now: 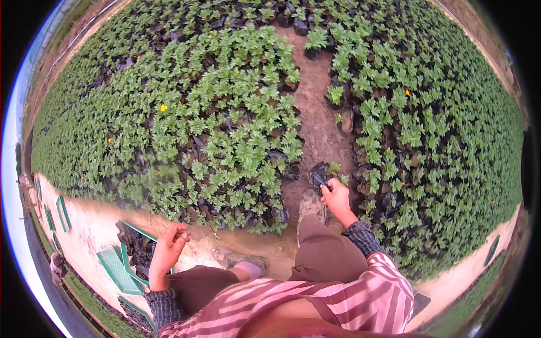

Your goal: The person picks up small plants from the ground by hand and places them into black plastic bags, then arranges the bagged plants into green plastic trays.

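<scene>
My right hand (pixel 337 197) is closed on a black plastic plant bag (pixel 318 174), pinching its edge above the dirt path. A small green seedling (pixel 335 168) shows just behind the fingers, close to the bag. On the other side, my left hand (pixel 171 245) is raised over the pale ground with fingers curled in and the thumb against them. Nothing shows between those fingers. Under the left hand stands a green crate (pixel 147 232) of crumpled black bags (pixel 135 248).
Dense leafy seedlings in black bags (pixel 242 112) fill the left bed, and another bed (pixel 422 141) lies at right. A bare dirt path (pixel 316 101) runs between them. Green trays (pixel 119 270) sit at lower left. My boots (pixel 311 205) stand at the beds' near edge.
</scene>
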Tool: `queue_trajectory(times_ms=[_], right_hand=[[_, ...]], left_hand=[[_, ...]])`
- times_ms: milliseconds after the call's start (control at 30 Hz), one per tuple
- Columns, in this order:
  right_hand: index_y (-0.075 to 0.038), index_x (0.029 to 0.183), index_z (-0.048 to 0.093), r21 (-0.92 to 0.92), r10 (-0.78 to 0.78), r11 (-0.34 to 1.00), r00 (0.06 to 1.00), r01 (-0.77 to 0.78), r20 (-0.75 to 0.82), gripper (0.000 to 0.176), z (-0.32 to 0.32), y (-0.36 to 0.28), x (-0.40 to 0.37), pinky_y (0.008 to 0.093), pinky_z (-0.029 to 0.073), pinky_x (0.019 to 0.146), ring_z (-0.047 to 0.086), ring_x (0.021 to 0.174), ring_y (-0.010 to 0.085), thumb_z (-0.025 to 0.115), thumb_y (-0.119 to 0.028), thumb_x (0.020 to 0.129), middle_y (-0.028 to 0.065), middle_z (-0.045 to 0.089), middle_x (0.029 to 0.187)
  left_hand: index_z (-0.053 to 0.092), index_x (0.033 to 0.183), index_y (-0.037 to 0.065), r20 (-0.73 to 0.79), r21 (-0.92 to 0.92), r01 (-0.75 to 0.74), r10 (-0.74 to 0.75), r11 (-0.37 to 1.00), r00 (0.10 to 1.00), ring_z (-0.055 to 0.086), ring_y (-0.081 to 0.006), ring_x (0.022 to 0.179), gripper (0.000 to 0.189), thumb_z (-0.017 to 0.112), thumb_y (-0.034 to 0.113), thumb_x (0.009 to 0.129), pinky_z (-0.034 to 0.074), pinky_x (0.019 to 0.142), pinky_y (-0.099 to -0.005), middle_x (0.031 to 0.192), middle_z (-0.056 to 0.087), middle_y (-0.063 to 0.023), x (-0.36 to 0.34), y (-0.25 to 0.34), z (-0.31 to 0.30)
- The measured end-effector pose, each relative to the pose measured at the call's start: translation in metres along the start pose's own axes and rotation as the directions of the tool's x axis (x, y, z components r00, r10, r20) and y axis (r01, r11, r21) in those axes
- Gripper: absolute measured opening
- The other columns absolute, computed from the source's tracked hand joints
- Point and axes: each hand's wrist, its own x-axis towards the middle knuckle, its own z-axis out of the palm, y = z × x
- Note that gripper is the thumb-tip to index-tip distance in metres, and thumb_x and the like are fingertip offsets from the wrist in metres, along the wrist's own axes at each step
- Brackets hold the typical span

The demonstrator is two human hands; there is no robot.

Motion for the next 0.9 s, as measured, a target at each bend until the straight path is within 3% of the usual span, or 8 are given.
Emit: queue_trajectory(times_ms=[233,267,333,433,533,667,767,900], right_hand=[[0.001,0.077,0.051,0.061,0.077,0.996,0.987,-0.070,-0.138,0.019,-0.020,-0.006,0.016,0.0260,0.045,0.041,0.058,0.048,0.0089,0.063,-0.011,0.085,0.0061,0.057,0.062],[0.000,0.077,0.051,0.019,0.057,0.998,0.985,-0.054,-0.164,0.017,-0.024,-0.011,0.022,0.0305,0.047,0.047,0.059,0.051,0.0158,0.064,-0.010,0.082,0.0093,0.057,0.063],[-0.001,0.076,0.052,-0.223,-0.189,0.967,0.932,0.122,-0.310,0.015,-0.022,0.022,0.053,0.0371,0.048,0.056,0.060,0.060,0.0277,0.065,-0.009,0.079,0.0141,0.057,0.066],[-0.001,0.079,0.054,-0.316,-0.270,0.939,0.864,0.138,-0.425,0.013,-0.020,0.010,0.089,0.0437,0.047,0.065,0.058,0.069,0.0370,0.063,-0.011,0.080,0.0182,0.059,0.073],[-0.003,0.087,0.056,-0.556,-0.437,0.793,0.868,0.249,-0.235,0.011,-0.013,0.007,0.106,0.0439,0.048,0.070,0.059,0.078,0.0368,0.059,-0.012,0.082,0.0169,0.061,0.082],[-0.004,0.094,0.057,-0.521,-0.450,0.817,0.837,0.246,-0.310,0.015,0.009,-0.022,0.086,0.0419,0.049,0.071,0.060,0.079,0.0330,0.060,-0.013,0.082,0.0142,0.060,0.089],[-0.009,0.108,0.056,-0.141,-0.285,0.948,0.958,0.284,0.016,0.031,0.028,-0.043,0.078,0.0379,0.049,0.076,0.060,0.084,0.0254,0.066,-0.015,0.079,0.0102,0.056,0.096],[-0.009,0.113,0.054,-0.364,-0.463,0.784,0.864,0.503,0.198,0.035,0.051,-0.049,0.085,0.0400,0.049,0.081,0.059,0.093,0.0317,0.064,-0.016,0.079,0.0150,0.053,0.106]], left_hand=[[0.054,0.110,0.001,0.059,0.018,0.041,-0.042,0.999,0.997,0.059,-0.0116,0.080,0.019,0.053,0.009,0.093,0.047,0.074,-0.0241,0.090,0.062,-0.0052,0.003,0.000,0.000],[0.054,0.110,0.001,0.047,0.054,0.027,-0.029,0.998,0.998,0.059,-0.0116,0.080,0.019,0.053,0.009,0.093,0.047,0.074,-0.0240,0.090,0.062,-0.0052,0.004,0.000,-0.001],[0.054,0.110,0.001,0.039,0.039,0.034,-0.036,0.999,0.999,0.059,-0.0119,0.080,0.019,0.054,0.009,0.093,0.047,0.073,-0.0241,0.091,0.062,-0.0054,0.004,-0.002,0.000],[0.054,0.110,0.001,0.047,0.078,0.027,-0.030,0.997,0.998,0.059,-0.0126,0.080,0.019,0.054,0.009,0.093,0.047,0.074,-0.0249,0.091,0.063,-0.0061,0.006,0.005,0.000],[0.054,0.111,0.000,0.039,0.123,0.017,-0.022,0.992,0.999,0.060,-0.0131,0.079,0.020,0.054,0.008,0.093,0.048,0.074,-0.0258,0.091,0.063,-0.0070,0.003,0.007,0.000],[0.054,0.111,0.000,0.027,0.110,0.026,-0.029,0.994,0.999,0.060,-0.0135,0.082,0.020,0.054,0.008,0.092,0.049,0.074,-0.0266,0.091,0.063,-0.0079,0.003,0.003,0.000],[0.055,0.110,0.000,0.031,0.109,0.026,-0.029,0.994,0.999,0.060,-0.0136,0.081,0.020,0.055,0.009,0.092,0.048,0.073,-0.0265,0.090,0.063,-0.0082,0.005,-0.002,0.000],[0.055,0.110,0.001,0.037,0.175,-0.011,0.005,0.984,0.999,0.059,-0.0138,0.078,0.021,0.056,0.010,0.092,0.048,0.071,-0.0262,0.088,0.063,-0.0086,0.007,-0.006,0.000]])
